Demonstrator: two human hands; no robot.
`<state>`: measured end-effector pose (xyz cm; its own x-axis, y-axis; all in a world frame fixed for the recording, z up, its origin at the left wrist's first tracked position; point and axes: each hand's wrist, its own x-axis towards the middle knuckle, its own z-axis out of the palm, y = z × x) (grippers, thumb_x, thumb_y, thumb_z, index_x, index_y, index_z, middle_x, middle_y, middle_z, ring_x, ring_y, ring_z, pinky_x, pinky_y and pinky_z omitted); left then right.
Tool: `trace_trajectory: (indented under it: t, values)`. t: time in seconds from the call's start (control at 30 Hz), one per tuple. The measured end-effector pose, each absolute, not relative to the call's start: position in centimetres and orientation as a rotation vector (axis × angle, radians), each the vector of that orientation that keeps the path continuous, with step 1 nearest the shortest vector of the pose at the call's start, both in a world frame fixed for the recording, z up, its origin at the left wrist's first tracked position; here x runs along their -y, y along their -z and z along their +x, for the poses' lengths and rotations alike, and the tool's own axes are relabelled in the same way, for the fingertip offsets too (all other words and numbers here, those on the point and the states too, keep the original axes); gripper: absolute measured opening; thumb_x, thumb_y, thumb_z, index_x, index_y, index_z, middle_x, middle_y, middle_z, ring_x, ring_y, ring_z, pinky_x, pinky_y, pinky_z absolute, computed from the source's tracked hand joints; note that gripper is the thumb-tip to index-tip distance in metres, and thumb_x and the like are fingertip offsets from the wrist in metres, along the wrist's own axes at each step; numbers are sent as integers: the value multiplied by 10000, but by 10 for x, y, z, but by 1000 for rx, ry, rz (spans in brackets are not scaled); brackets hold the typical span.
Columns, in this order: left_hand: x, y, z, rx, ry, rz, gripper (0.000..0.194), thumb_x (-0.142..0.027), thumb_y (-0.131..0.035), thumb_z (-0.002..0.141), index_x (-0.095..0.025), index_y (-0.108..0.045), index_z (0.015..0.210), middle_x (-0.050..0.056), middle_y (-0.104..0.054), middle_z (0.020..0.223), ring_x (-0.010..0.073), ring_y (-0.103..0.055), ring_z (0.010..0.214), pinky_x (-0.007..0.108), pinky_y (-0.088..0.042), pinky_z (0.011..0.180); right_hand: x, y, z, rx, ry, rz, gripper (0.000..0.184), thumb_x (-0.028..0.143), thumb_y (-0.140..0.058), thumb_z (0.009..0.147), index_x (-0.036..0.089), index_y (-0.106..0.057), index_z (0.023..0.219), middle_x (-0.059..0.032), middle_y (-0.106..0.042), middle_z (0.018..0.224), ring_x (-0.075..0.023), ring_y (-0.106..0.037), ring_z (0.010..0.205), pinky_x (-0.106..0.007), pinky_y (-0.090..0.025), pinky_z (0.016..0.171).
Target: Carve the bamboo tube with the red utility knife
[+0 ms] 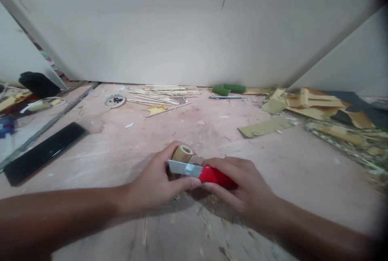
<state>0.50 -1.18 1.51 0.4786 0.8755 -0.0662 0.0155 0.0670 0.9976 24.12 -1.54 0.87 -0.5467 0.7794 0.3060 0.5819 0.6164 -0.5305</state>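
Observation:
In the middle of the head view, my left hand (159,178) is closed around a short, hollow bamboo tube (181,154) whose open end faces up. My right hand (242,184) grips the red handle of a utility knife (216,176). The knife's flat metallic blade points left and lies across the near side of the tube. My left thumb rests just below the blade, its tip close to the red handle. The blade's exact contact with the tube is hard to make out.
A black phone (45,151) lies at left. Toward the back are a round lid (114,100) holding dark bits, thin wooden sticks (163,93) and green cylinders (228,89). A sandpaper strip (266,127) and paper scraps (321,105) lie at right. A white panel (182,30) stands behind.

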Motion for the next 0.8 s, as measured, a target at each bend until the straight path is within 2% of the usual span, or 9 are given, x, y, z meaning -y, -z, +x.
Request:
trace_trajectory:
  t: [0.17, 0.43, 0.6, 0.8]
  values:
    - [12, -16, 4, -890, -792, 1410, 387, -267, -838, 837, -217, -587, 1128, -27, -622, 916, 138, -550, 819, 252, -448, 737, 16, -11, 241, 2333, -541, -1062, 251, 379, -702, 974, 253, -708, 1190, -9, -791, 886, -184, -695, 707, -272, -452, 645]
    - [10, -13, 6, -967, -772, 1412, 330, -314, -844, 830, -209, -546, 925, -56, -599, 824, 125, -543, 768, 238, -437, 676, 18, -7, 242, 2251, -472, -1012, 227, 352, -720, 959, 198, -748, 1124, -63, -821, 998, -203, -750, 801, -284, -523, 699]
    - [10, -11, 8, -1036, -794, 1469, 377, -354, -877, 790, -196, -544, 868, -60, -570, 787, 126, -515, 760, 233, -419, 661, 19, -7, 240, 2207, -337, -983, 168, 318, -734, 946, 197, -752, 1062, -45, -821, 947, -187, -745, 750, -287, -539, 700]
    - [11, -13, 12, -1076, -860, 1343, 366, -308, -874, 785, -184, -529, 789, -74, -534, 714, 97, -475, 675, 209, -371, 604, 21, -5, 237, 2151, -236, -1004, 197, 311, -727, 956, 200, -732, 1119, -40, -822, 933, -190, -752, 742, -290, -557, 693]
